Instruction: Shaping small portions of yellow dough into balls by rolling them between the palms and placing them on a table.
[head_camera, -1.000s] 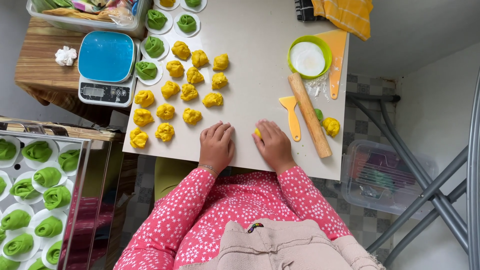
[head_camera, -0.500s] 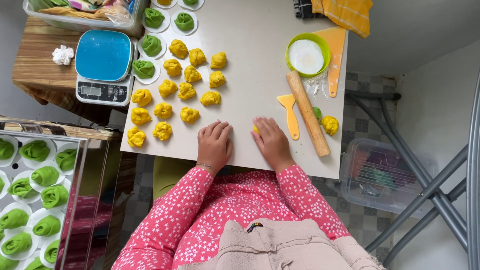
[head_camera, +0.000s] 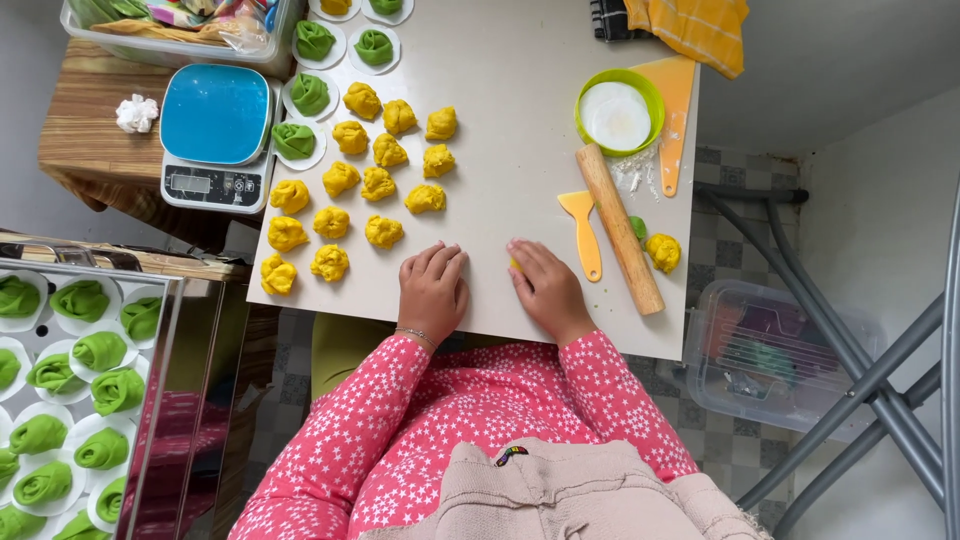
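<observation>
My left hand (head_camera: 433, 287) lies flat, palm down, on the white table (head_camera: 510, 130), fingers together, nothing visible under it. My right hand (head_camera: 545, 285) rests next to it, covering a small piece of yellow dough (head_camera: 514, 264) that peeks out at the fingertips. Several yellow dough lumps (head_camera: 375, 185) sit in rows to the left front of my hands. A wooden rolling pin (head_camera: 619, 228) and a yellow scraper (head_camera: 583, 228) lie just right of my right hand.
A green bowl of flour (head_camera: 617, 113), an orange scraper (head_camera: 672, 110), a yellow-and-green dough bit (head_camera: 660, 250). Green dough pieces on paper rounds (head_camera: 310, 95) beside a blue-topped scale (head_camera: 214, 135). A metal tray of green pieces (head_camera: 70, 390) at lower left. Clear plastic box (head_camera: 775, 355) on the floor.
Both hands stay pressed on the table near the edge; the right hand has shifted slightly over the small yellow piece. Nothing else moved.
</observation>
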